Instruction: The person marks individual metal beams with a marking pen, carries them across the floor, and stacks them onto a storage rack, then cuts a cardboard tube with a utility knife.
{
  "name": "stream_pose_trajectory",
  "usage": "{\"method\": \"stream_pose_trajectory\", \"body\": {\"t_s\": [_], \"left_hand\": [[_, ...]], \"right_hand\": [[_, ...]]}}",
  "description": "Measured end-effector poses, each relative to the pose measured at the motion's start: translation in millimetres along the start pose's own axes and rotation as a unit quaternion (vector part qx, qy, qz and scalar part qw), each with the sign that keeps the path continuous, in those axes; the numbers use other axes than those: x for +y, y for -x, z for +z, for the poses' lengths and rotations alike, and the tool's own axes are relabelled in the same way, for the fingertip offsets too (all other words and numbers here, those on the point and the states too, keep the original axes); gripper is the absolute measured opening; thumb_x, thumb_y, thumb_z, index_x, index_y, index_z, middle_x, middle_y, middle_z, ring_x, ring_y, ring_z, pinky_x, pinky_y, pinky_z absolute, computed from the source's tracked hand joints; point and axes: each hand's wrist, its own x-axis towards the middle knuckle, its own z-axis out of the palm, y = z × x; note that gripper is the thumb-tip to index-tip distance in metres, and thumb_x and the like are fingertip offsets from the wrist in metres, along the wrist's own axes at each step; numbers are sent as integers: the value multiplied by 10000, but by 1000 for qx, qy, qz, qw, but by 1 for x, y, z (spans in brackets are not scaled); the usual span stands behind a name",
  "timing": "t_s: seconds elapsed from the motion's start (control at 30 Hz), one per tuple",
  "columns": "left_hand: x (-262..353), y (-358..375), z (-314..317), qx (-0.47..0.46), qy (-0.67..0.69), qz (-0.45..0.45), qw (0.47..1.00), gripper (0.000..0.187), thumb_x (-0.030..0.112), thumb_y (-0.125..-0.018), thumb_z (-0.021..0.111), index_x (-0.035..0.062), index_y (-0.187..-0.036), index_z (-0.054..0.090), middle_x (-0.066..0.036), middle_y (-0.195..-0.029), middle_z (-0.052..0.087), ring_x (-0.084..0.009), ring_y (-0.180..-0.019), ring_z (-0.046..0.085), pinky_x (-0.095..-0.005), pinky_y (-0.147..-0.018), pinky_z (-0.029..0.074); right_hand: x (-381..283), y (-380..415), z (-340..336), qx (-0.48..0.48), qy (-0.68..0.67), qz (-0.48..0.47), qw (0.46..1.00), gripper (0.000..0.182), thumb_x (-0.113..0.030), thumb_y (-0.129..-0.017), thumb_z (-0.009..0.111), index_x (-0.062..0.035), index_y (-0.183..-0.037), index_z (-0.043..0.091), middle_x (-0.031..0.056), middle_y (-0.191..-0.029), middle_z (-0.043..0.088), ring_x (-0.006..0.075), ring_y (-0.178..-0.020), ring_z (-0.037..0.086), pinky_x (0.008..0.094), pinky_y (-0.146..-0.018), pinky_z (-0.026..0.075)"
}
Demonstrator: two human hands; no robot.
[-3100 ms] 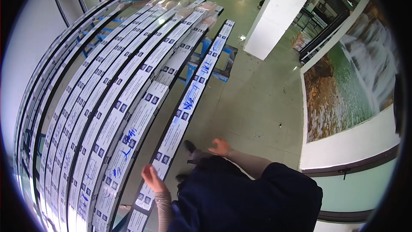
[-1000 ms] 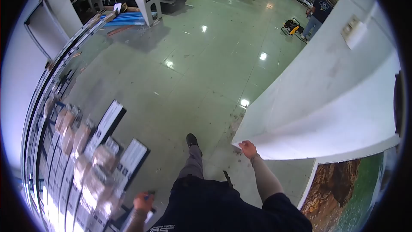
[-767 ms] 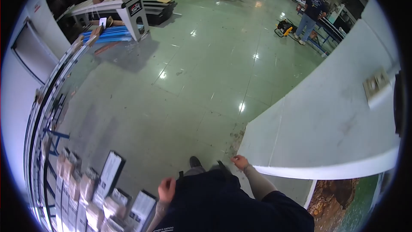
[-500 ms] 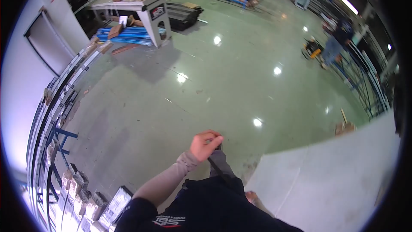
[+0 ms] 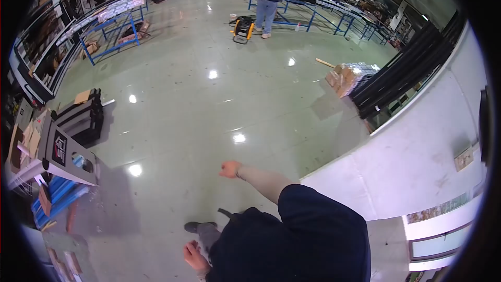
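Note:
My right hand is stretched out in front of my body over the grey-green floor. Its fingers are curled in, and nothing shows in them. Low in the view, beside my grey trouser leg, hangs my left hand. Its fingers are loosely bent and a little apart, holding nothing that I can see. A dark shoe is on the floor just above the left hand. Neither hand touches any object.
A grey worktable with blue strips under it stands at left. A white partition runs along my right. Beyond it are wrapped boxes and long black profiles. Ahead, a person stands by a yellow-black machine and blue racks.
My view has turned right and risen, so the worktable now sits at far left and the person nearer the middle. My right arm has swung forward; my left hand has dropped back.

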Motion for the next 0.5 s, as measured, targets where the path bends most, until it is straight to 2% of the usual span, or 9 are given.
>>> {"method": "stream_pose_trajectory", "body": {"t_s": [0.03, 0.07, 0.17, 0.23, 0.27, 0.33, 0.37, 0.43, 0.5], "left_hand": [[-1, -28, -15, 50, 26, -42, 997, 239, 231, -1038, 505, 11, -1018, 595, -63, -951, 665, -143, -871, 620, -261, -720, 468], [1, -62, -35, 43, 51, -32, 997, 206, 223, -1032, 523, 24, -1008, 573, -57, -903, 648, -126, -788, 594, -251, -654, 453], [20, -178, -114, -63, 36, 13, 997, 197, 218, -1024, 544, 25, -998, 574, -50, -869, 629, -105, -708, 545, -243, -586, 426], [79, -251, -156, -76, 20, 36, 996, 182, 200, -1015, 562, 23, -980, 582, -41, -830, 606, -86, -673, 503, -236, -561, 409], [112, -285, -169, -65, -3, 38, 997, 180, 196, -1014, 564, 22, -972, 585, -37, -827, 605, -85, -681, 503, -238, -576, 415], [173, -352, -189, -73, -50, 67, 994, 179, 188, -1008, 576, 18, -958, 594, -28, -825, 604, -84, -705, 508, -242, -623, 428], [206, -386, -201, -78, -75, 98, 989, 179, 185, -1004, 586, 14, -953, 601, -22, -826, 605, -85, -720, 512, -242, -654, 436], [263, -455, -221, -77, -68, 144, 984, 200, 179, -981, 629, -17, -1022, 633, -42, -891, 655, -100, -823, 571, -261, -766, 479], [302, -532, -247, -54, -88, 187, 977, 212, 184, -984, 626, -18, -1048, 634, -51, -933, 675, -101, -866, 597, -263, -795, 490]], "right_hand": [[-46, -44, -18, 59, -50, -21, 997, 558, -485, -863, 664, -55, -1218, 632, 181, -1145, 691, 344, -1072, 659, 443, -914, 526], [-89, -76, -26, 113, -100, -40, 988, 556, -481, -864, 676, -50, -1212, 626, 172, -1117, 700, 335, -1043, 670, 435, -894, 534], [-230, -119, -26, 84, -164, -140, 973, 562, -491, -857, 709, -44, -1187, 621, 150, -1049, 711, 304, -969, 684, 409, -843, 544], [-303, -107, -9, -42, -139, -241, 960, 579, -502, -847, 736, -44, -1179, 613, 139, -998, 710, 274, -907, 687, 389, -804, 547], [-331, -94, -4, -143, -115, -240, 953, 625, -528, -836, 742, -43, -1205, 604, 137, -1018, 704, 256, -926, 680, 379, -807, 541], [-371, -63, -2, -287, -160, -264, 907, 671, -549, -851, 720, -48, -1276, 586, 154, -1187, 663, 258, -1084, 640, 381, -933, 508], [-388, -58, -3, -308, -127, -234, 914, 663, -531, -877, 701, -46, -1311, 574, 160, -1264, 634, 270, -1159, 610, 381, -993, 480], [-423, -67, -6, -298, -250, -134, 911, 604, -436, -907, 706, -52, -1352, 565, 156, -1327, 605, 263, -1245, 563, 361, -1074, 420], [-453, -114, 2, -285, -218, -146, 922, 562, -360, -910, 710, -60, -1362, 565, 125, -1372, 578, 250, -1263, 548, 367, -1079, 418]]}}
